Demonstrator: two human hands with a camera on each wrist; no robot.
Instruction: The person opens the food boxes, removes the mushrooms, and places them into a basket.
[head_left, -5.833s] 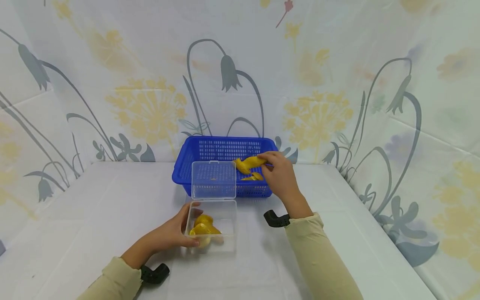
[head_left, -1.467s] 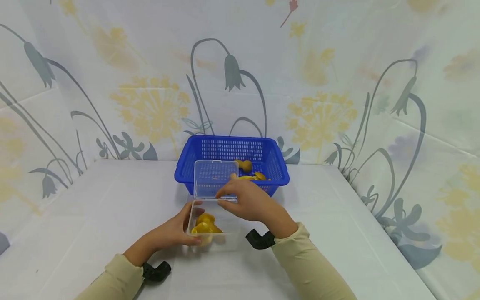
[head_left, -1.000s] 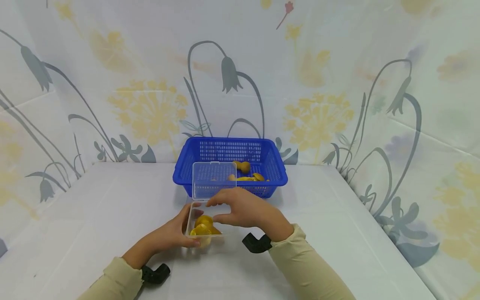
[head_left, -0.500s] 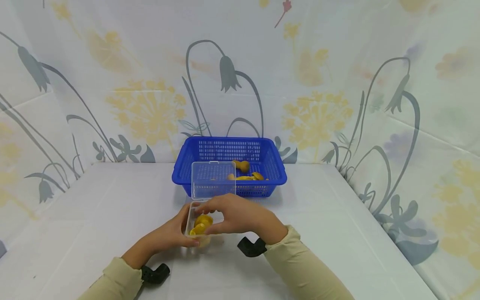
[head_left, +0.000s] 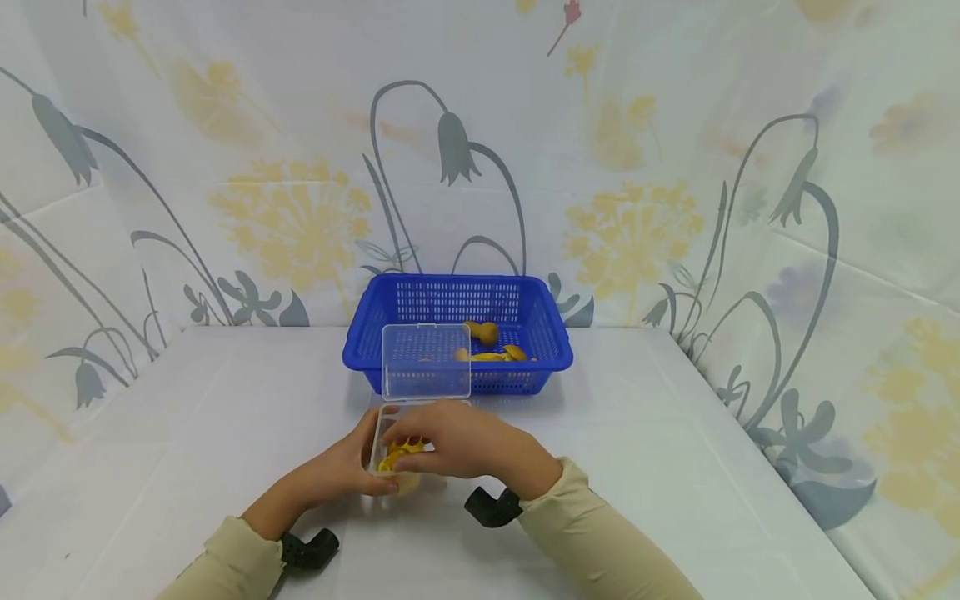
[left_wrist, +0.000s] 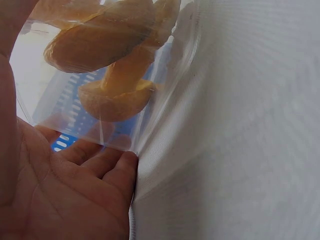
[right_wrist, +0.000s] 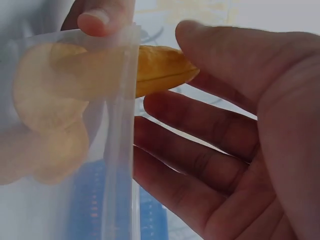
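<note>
In the head view my left hand [head_left: 343, 463] grips the left side of a clear plastic box [head_left: 377, 427], its hinged lid [head_left: 426, 375] raised behind. Yellow mushrooms [head_left: 405, 450] lie inside, partly covered by my right hand [head_left: 465, 437], which reaches in from the right. Seen through the wall in the left wrist view, the mushrooms [left_wrist: 102, 37] have brown caps and thick stems. A mushroom [right_wrist: 162, 70] projects past the box rim in the right wrist view, between my right thumb and index finger.
Behind the box stands a blue perforated basket [head_left: 558, 342] holding several more mushrooms [head_left: 487, 333]. White cloth [head_left: 675, 467] covers the table, and a flower-patterned curtain [head_left: 480, 225] hangs at the back.
My right hand earlier held a yellow mushroom over the basket. Since then it has come to the box and lowered, moving left onto the mushrooms inside. My left hand has stayed on the box.
</note>
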